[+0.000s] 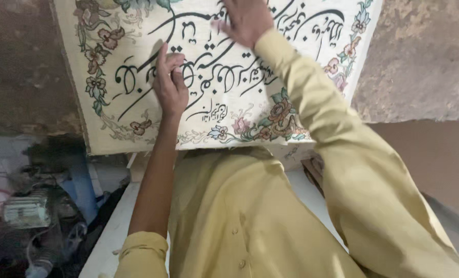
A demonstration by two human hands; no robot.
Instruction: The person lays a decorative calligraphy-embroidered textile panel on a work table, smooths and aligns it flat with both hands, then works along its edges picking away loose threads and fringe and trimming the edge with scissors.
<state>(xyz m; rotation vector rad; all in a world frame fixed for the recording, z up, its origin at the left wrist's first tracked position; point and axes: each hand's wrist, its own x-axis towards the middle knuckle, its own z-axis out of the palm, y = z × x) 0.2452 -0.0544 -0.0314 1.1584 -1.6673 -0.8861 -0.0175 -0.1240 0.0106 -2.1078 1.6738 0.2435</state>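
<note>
A cream woven panel (224,77) with black flowing script and a flowered border hangs upright in front of me. My left hand (169,82) rests against its lower left part, fingers curled together with the fingertips on the surface; whether it pinches anything I cannot tell. My right hand (246,19) lies flat on the upper middle of the panel with fingers spread, partly cut off by the top edge. Both arms wear yellow sleeves, the left one pushed up to the elbow.
A rough brown wall (420,56) stands behind the panel on both sides. A white ledge (113,226) runs under my body. Dark clutter with a blue pipe (83,185) and a greenish ribbed device (26,211) lies at the lower left.
</note>
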